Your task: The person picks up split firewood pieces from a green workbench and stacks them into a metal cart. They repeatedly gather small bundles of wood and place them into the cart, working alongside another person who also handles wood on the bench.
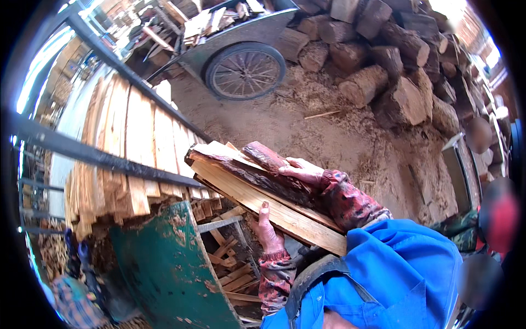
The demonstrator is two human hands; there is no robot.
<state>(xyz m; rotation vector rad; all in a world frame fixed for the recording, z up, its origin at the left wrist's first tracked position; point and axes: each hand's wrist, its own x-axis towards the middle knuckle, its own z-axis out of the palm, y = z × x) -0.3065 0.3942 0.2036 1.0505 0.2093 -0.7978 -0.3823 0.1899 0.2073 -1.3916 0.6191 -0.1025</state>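
Observation:
I hold a small stack of split wood planks (257,200) slanting across the middle of the view, pale on the cut faces and dark with bark along one side. My left hand (267,231) is closed round the near plank from below, thumb pressed on its pale face. Over the far side, my right hand (303,170) grips a bark-covered wood piece (264,156) on the stack; part of its fingers is hidden. The stack's near end rests against the blue garment on my body.
Left stands a dark metal frame (104,153) with long sawn strips (139,137) piled in it. Below is a green metal panel (164,268). A cart wheel (245,71) and heaped logs (364,85) lie beyond the dirt floor. People are at the right edge and lower left.

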